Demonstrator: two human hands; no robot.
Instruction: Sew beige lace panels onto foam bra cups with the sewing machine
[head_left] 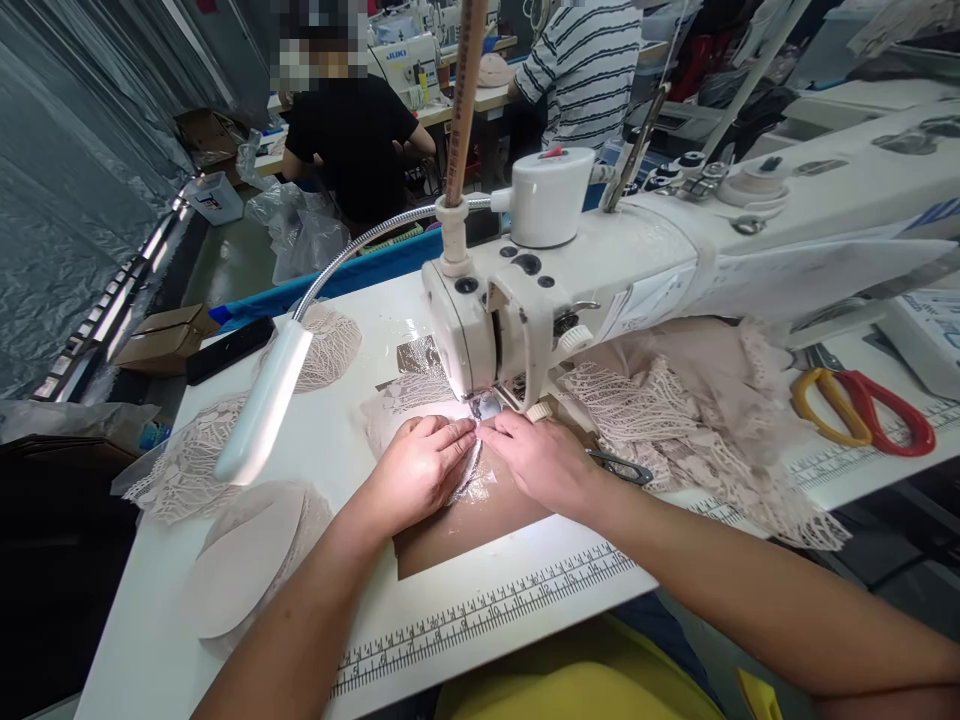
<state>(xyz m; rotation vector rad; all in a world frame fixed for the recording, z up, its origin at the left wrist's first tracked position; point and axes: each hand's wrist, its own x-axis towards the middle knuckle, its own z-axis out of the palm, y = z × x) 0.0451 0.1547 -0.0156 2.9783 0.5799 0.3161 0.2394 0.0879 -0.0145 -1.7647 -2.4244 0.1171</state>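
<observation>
1. Ruler (480,615) runs along table (142,610) near edge.
2. Left hand (424,465), right hand (544,460): fingertips pressing cloth (384,422), nearly meeting; can't tell if either pinches.
3. Cloth: under fingertips, extending left and farther; both hands equally near. Long axis hidden.
4. Needle area (475,408) just beyond fingertips; machine head (461,335) blocks above.
5. Right: lace pile (675,410), then scissors (896,415).
6. Left: lamp (266,400); phone (231,350) at far-left corner.
</observation>
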